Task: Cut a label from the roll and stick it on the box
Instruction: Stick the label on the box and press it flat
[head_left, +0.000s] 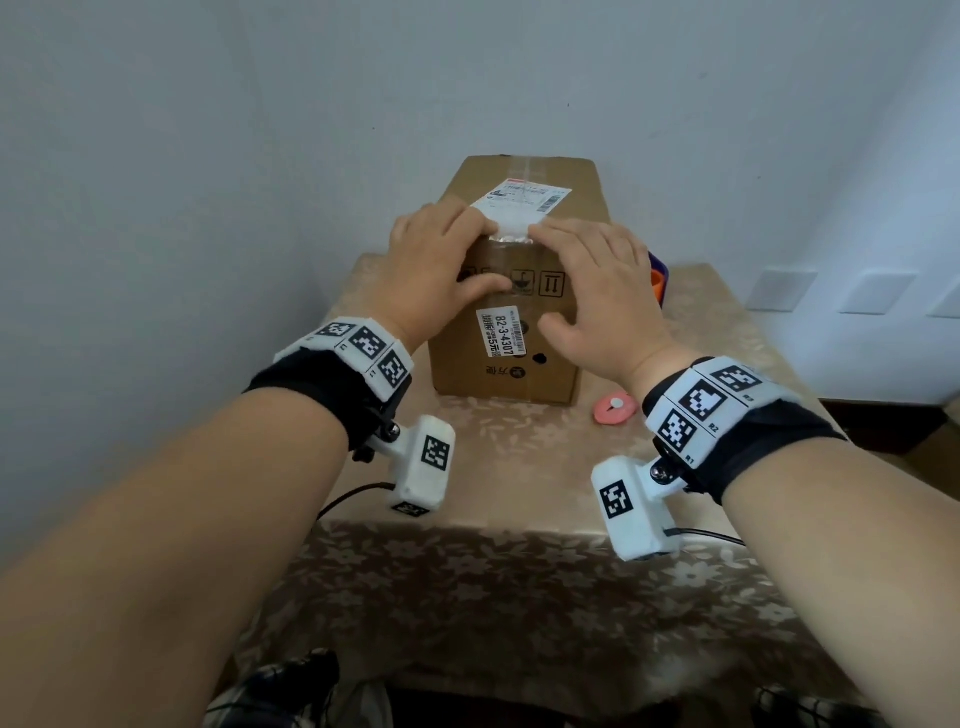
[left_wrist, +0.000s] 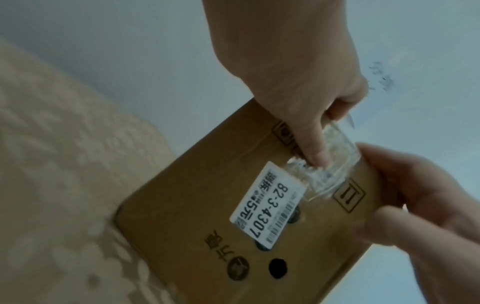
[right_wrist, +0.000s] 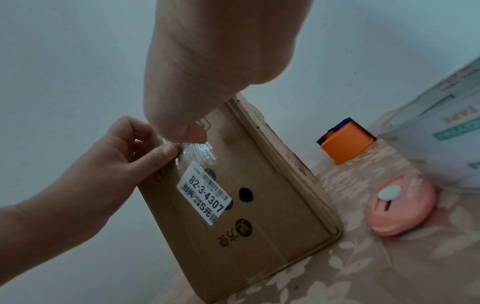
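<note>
A brown cardboard box (head_left: 498, 364) stands on the table. On its top lies a white printed label (head_left: 524, 205), its near end at the front edge. From there a crinkled clear strip (left_wrist: 332, 164) folds down onto the front face. My left hand (head_left: 467, 254) and right hand (head_left: 566, 270) lie over that top front edge, fingers flat on the top. Both thumbs press the front face, and the left thumb (left_wrist: 314, 152) sits on the strip. In the right wrist view the right thumb (right_wrist: 192, 131) touches the strip (right_wrist: 200, 154) beside the left hand (right_wrist: 145, 148). No roll shows.
A pink round disc (head_left: 615, 408) with a white knob lies right of the box. An orange and blue dispenser (right_wrist: 342, 142) stands behind it, beside a white carton (right_wrist: 441, 133). A floral cloth covers the table (head_left: 519, 467). The wall is close behind and to the left.
</note>
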